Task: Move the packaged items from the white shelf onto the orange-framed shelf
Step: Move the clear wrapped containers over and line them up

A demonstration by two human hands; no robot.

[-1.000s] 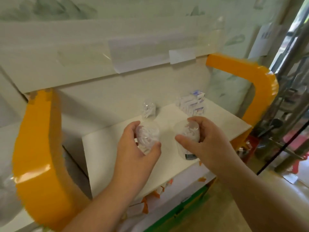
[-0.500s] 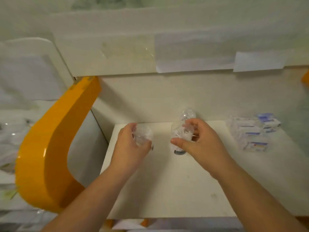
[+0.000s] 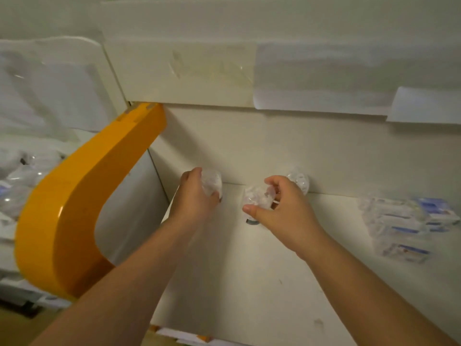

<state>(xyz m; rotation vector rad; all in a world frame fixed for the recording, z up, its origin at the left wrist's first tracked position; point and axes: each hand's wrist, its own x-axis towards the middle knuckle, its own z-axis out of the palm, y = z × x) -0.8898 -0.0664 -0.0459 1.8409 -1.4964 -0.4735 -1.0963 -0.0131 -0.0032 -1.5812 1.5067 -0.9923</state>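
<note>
Far left, the white shelf [image 3: 30, 171] has more clear-wrapped packs piled on it, so there's plenty left to carry over. Next to it sits the curved orange frame [image 3: 74, 208], and the camera has swung round to face the orange-framed shelf's board [image 3: 249, 283] more squarely than a second ago.

The left hand [image 3: 192, 196] has pushed its wrapped pack [image 3: 212, 183] further back, from about mid-board to right up near the back wall at the left corner. Its grip is curled round the pack from the side, thumb and fingers wrapped on, so it hasn't let go yet. Can't tell if the pack's base is actually down on the board.

The right hand [image 3: 282, 208] did the same, carrying its own wrapped pack [image 3: 258, 198] deeper in. It's pinching it near the top between thumb and fingers, and the dark base [image 3: 252, 221] looks to be touching or just about touching the shelf.

Just behind that hand a third wrapped pack [image 3: 298, 181] stands against the wall, and further right is a stack of small boxes [image 3: 404, 228] in clear wrap.

Looks like both packs are basically at their spots, with only the release left.
</note>
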